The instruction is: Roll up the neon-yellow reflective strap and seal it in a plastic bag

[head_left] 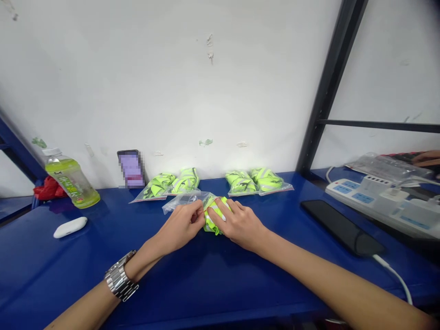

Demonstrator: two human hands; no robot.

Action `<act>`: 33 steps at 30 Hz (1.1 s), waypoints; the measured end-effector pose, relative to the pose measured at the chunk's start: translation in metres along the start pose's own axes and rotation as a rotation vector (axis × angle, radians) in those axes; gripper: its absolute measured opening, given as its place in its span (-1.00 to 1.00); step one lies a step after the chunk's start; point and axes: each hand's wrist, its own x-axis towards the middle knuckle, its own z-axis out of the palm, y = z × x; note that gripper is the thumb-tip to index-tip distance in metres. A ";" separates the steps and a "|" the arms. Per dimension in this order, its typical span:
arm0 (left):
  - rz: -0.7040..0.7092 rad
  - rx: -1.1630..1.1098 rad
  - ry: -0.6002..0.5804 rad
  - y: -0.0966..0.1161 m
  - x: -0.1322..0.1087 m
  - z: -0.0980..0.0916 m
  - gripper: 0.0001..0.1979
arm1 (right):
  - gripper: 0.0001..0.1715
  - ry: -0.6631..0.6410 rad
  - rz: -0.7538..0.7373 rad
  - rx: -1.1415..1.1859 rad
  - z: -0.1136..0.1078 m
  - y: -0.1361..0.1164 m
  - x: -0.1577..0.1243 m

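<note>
Around my hands I see four filled bags (187,181) lined along the far wall, a green drink bottle (71,179) and a white oval case (70,227) to the left, a phone (131,168) propped against the wall, and a dark phone (340,227) on its cable to the right, near a power strip (381,201). None of these lies between my hands. The clear bag (184,199) lies in the middle of the blue surface (213,275), its long axis running left to right, the yellow-green fabric (213,219) bunched at its right end. My left hand (182,225) pinches the bag's edge; my right hand (239,223) presses closed fingers onto the fabric. A white wall stands behind, a black shelf post to the right.
</note>
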 end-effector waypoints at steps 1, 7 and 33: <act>-0.005 -0.015 -0.013 0.001 0.000 -0.001 -0.77 | -0.60 -0.011 -0.003 -0.008 -0.001 0.000 0.001; 0.075 0.044 -0.024 0.015 -0.004 0.003 -0.77 | -0.53 -0.188 0.025 0.018 -0.006 -0.001 0.005; 0.634 0.716 0.219 0.021 0.015 -0.014 -0.34 | -0.62 -0.136 1.010 2.238 -0.015 0.018 0.009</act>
